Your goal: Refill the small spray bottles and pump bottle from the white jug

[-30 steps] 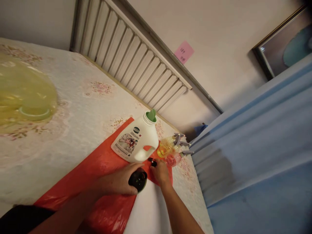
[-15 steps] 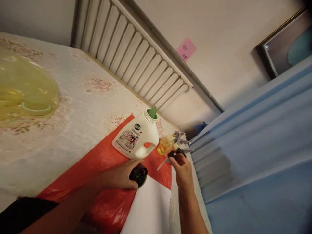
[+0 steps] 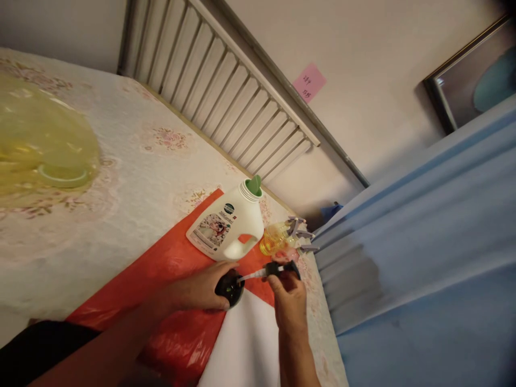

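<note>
My left hand (image 3: pixel 205 287) is closed around a dark bottle (image 3: pixel 229 292) with its top open. In my right hand (image 3: pixel 288 295) I grip a black pump dispenser (image 3: pixel 278 269). Its pale dip tube (image 3: pixel 252 275) points left, and the tip is at the bottle's mouth; I cannot tell how far in it is. Just beyond my hands stands a white detergent jug (image 3: pixel 228 226) with a printed label and a hollow handle. Its cap is off and a green spout (image 3: pixel 254 185) shows in the neck.
Clear spray bottles (image 3: pixel 278 239) with grey trigger heads and yellow liquid stand right of the jug. Red plastic (image 3: pixel 177 322) and a white sheet (image 3: pixel 245 344) lie on the floral tablecloth (image 3: pixel 133 177). A yellow translucent bag (image 3: pixel 48 140) is at left, a radiator (image 3: pixel 217 75) behind, a blue curtain (image 3: pixel 403 258) right.
My right hand has moved left with the pump dispenser, bringing the tube's tip to the mouth of the dark bottle. My left hand has stayed on the bottle.
</note>
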`<state>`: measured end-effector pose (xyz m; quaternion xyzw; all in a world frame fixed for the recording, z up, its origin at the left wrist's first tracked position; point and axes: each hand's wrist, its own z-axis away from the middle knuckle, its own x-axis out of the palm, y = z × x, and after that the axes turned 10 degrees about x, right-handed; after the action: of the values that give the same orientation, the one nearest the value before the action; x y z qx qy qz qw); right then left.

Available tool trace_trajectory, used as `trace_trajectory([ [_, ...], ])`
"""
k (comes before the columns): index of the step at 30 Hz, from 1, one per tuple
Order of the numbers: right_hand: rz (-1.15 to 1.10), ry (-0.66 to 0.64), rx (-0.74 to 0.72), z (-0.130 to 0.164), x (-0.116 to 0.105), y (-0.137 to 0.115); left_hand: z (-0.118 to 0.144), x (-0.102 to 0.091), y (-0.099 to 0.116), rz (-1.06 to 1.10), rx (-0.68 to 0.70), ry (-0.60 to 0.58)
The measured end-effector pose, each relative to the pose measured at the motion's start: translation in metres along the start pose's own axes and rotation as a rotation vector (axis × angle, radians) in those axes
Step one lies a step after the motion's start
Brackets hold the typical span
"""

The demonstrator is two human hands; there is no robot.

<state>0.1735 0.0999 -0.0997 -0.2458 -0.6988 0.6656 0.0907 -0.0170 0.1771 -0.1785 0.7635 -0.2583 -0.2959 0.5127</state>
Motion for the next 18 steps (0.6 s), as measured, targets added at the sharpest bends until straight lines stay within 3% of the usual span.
trace_trajectory([
  [3, 0.099, -0.093, 0.02, 0.007, 0.011, 0.016, -0.001, 0.001, -0.001, 0.011, 0.014, -0.004],
  [7, 0.241, -0.179, -0.056, 0.013, 0.023, 0.029, -0.002, 0.002, -0.004, -0.039, 0.043, -0.018],
  [13, 0.372, -0.154, -0.076, 0.014, 0.03, 0.035, -0.003, 0.003, -0.012, -0.051, 0.042, -0.027],
  [18, 0.436, -0.093, -0.047, 0.015, 0.032, 0.029, -0.003, 0.002, -0.006, -0.063, 0.054, -0.021],
])
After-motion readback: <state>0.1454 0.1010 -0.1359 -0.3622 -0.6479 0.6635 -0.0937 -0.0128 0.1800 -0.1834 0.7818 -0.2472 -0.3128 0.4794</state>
